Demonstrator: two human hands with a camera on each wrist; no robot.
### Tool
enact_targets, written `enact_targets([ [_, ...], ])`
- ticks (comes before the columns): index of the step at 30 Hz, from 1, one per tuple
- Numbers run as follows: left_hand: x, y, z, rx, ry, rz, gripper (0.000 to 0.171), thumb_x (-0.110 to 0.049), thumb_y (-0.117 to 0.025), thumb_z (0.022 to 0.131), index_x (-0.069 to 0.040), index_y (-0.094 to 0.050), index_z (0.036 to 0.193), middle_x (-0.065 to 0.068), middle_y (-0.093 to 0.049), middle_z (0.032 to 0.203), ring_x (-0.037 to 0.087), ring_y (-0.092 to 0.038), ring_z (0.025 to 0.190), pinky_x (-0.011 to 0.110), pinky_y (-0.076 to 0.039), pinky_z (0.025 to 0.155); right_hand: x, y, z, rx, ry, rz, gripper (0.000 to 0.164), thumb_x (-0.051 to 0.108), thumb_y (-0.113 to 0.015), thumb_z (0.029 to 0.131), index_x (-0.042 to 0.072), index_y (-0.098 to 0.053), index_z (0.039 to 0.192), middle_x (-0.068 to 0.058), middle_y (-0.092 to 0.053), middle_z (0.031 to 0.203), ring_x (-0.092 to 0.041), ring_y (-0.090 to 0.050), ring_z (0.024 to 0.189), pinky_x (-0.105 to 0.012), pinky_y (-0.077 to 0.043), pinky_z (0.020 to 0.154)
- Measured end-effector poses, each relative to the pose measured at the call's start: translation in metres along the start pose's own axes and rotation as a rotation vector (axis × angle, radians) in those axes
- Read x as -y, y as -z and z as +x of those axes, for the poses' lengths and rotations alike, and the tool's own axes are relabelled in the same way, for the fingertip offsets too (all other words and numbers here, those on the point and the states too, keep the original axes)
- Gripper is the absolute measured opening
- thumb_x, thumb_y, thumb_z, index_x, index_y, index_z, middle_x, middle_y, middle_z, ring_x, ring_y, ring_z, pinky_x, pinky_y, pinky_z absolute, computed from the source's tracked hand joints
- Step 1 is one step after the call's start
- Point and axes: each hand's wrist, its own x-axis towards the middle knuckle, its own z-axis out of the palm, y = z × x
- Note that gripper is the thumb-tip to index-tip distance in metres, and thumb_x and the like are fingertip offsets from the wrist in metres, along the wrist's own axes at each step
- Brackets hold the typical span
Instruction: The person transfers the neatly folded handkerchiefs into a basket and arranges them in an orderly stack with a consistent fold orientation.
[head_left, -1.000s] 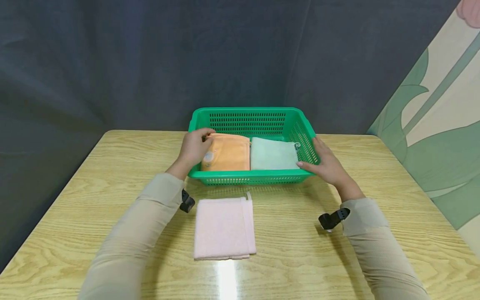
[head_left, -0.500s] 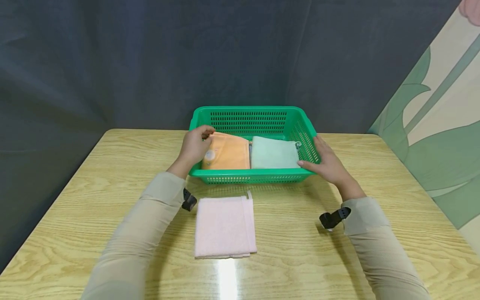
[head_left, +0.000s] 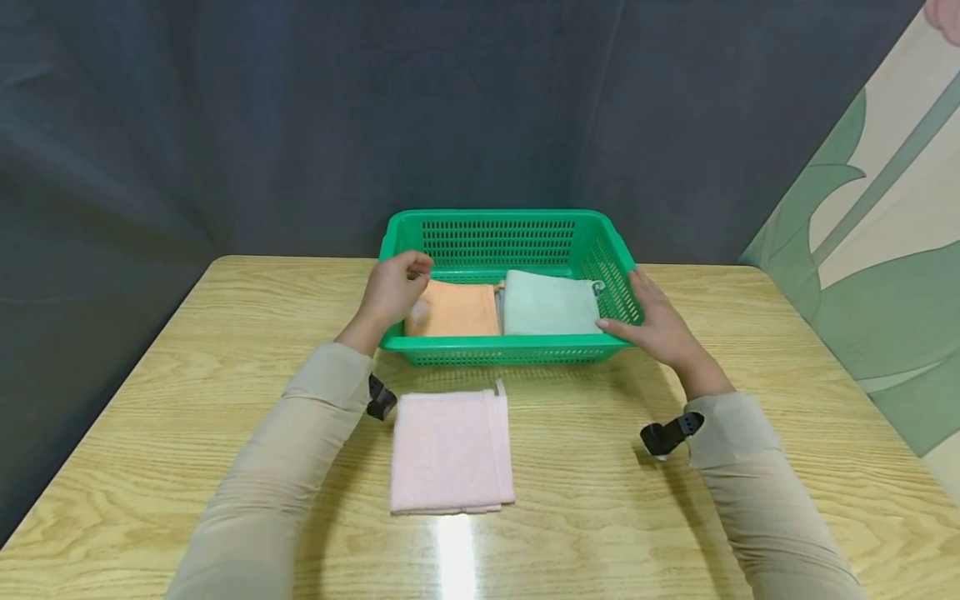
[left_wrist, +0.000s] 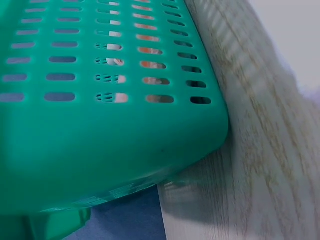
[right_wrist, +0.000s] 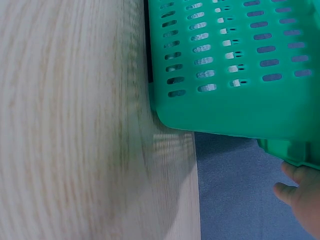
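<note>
A green plastic basket [head_left: 495, 342] with slotted walls stands at the back of the table. Inside lie a folded orange towel [head_left: 457, 308] on the left and a folded mint-green towel [head_left: 551, 304] with a corner loop on the right. My left hand [head_left: 390, 287] reaches over the basket's left rim, fingers loosely bent above the orange towel's corner, which lies below them. My right hand [head_left: 656, 329] holds the basket's right front corner, thumb over the rim and fingers along the outer side. In the right wrist view, its fingers [right_wrist: 295, 172] show beneath the rim.
A folded pink towel [head_left: 452, 454] lies on the wooden table [head_left: 585, 500] in front of the basket. A dark curtain [head_left: 480, 100] hangs behind the table. At the right stands a wall [head_left: 892, 250] painted with leaves.
The left hand has let go of the orange towel's raised corner, and the towel has sunk flatter in the basket. The right hand keeps its place on the basket.
</note>
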Motion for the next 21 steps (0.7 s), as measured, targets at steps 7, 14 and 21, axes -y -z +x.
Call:
enact_targets([
  [7, -0.0002, -0.0016, 0.0002, 0.002, -0.023, -0.04, 0.025, -0.014, -0.052, 0.093, -0.006, -0.058, 0.116, 0.013, -0.061, 0.111, 0.026, -0.057, 0.1, 0.038, -0.048, 0.084, -0.0006, 0.0025, -0.0008, -0.007, 0.003, -0.01, 0.096, 0.042, -0.058, 0.087, 0.002, 0.007, 0.145, -0.015, 0.01, 0.152, -0.036, 0.008, 0.139, -0.061, -0.006, 0.106],
  [14, 0.0016, -0.0011, -0.0027, -0.054, -0.044, -0.152, 0.022, -0.012, -0.053, 0.092, -0.006, -0.06, 0.112, 0.012, -0.061, 0.107, 0.025, -0.056, 0.096, 0.036, -0.049, 0.081, -0.0009, 0.0014, -0.0015, -0.006, -0.003, 0.0, 0.096, 0.042, -0.058, 0.086, 0.002, 0.007, 0.145, -0.016, 0.01, 0.152, -0.037, 0.008, 0.139, -0.062, -0.006, 0.106],
  [21, 0.0014, 0.0042, -0.0087, -0.073, -0.035, -0.315, 0.023, -0.009, -0.054, 0.091, -0.004, -0.059, 0.113, 0.014, -0.06, 0.109, 0.024, -0.057, 0.095, 0.03, -0.05, 0.081, -0.0019, 0.0007, 0.0003, -0.002, 0.009, -0.008, 0.096, 0.042, -0.058, 0.086, 0.001, 0.006, 0.145, -0.016, 0.01, 0.152, -0.036, 0.008, 0.139, -0.061, -0.005, 0.107],
])
